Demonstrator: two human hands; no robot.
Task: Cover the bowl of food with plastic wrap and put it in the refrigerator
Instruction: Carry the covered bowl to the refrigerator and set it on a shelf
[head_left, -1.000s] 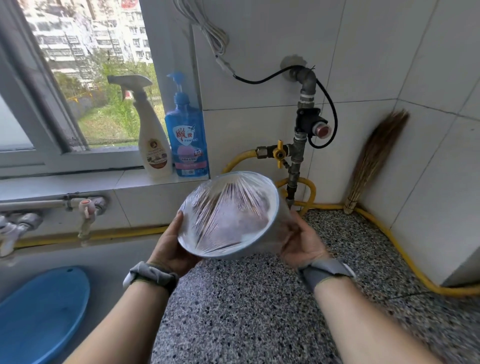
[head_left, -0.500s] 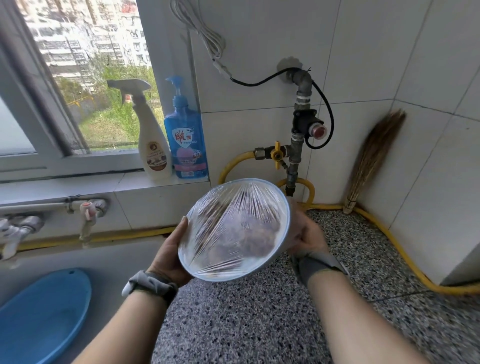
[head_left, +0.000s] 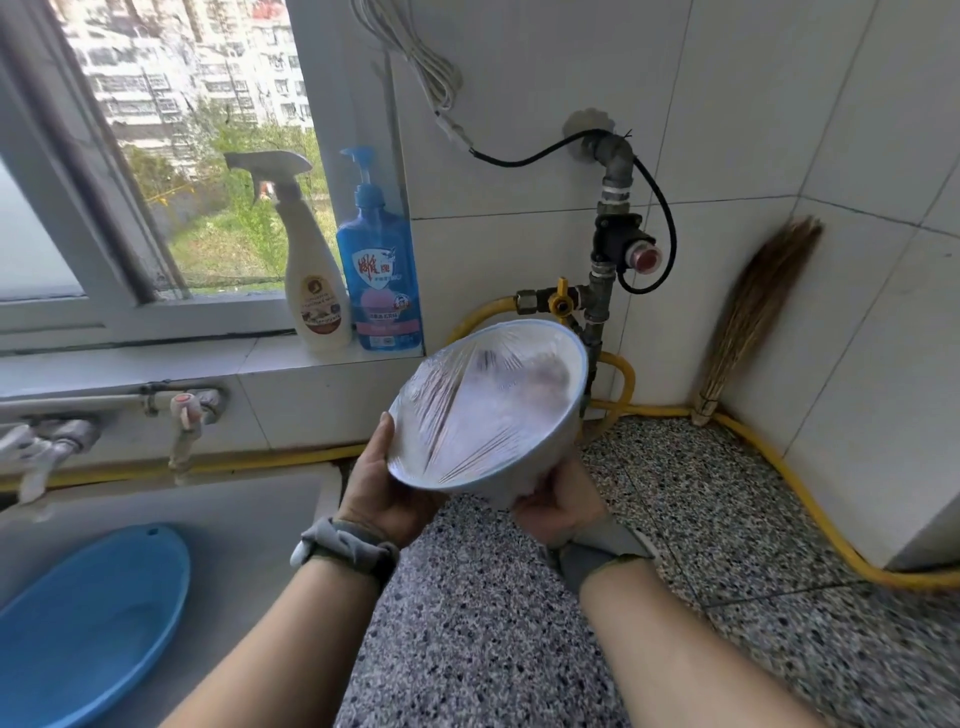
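Note:
A pale bowl (head_left: 540, 467) is held up in the air above the speckled counter, tilted with its mouth toward me. Clear plastic wrap (head_left: 478, 405) is stretched tight over its mouth, with pinkish food dimly visible beneath. My left hand (head_left: 379, 483) grips the bowl's lower left rim. My right hand (head_left: 558, 501) holds it from underneath at the base, pressing bunched wrap against the outside. No refrigerator is in view.
The speckled stone counter (head_left: 675, 597) lies below the bowl. A sink with a blue basin (head_left: 88, 623) is at the left, taps (head_left: 182, 415) above it. Spray bottle (head_left: 311, 270) and blue soap bottle (head_left: 382, 270) stand on the sill. Gas pipe (head_left: 605, 270), yellow hose (head_left: 779, 467) and a broom (head_left: 753, 312) line the wall.
The bowl has turned and tilted in my hands. My right hand has slid from the bowl's right side to underneath its base.

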